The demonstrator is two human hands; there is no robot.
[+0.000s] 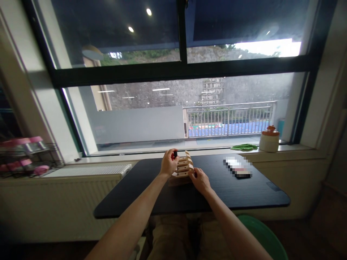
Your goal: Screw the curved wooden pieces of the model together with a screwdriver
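Observation:
A slotted wooden block [183, 169] stands on the black table [151, 195] in front of me. My left hand [168, 163] is closed on a small dark handle [175, 154] at the block's upper left side. My right hand [200, 180] rests against the block's lower right side, fingers curled onto the wood. Both forearms reach out from the bottom of the view.
A dark flat object [238, 168] lies on the table to the right. On the windowsill sit a white jar with an orange lid [269, 139] and a green cloth [244, 147]. A wire rack with pink-lidded jars [24, 157] stands at left above a radiator [89, 170]. A green stool [264, 236] sits below right.

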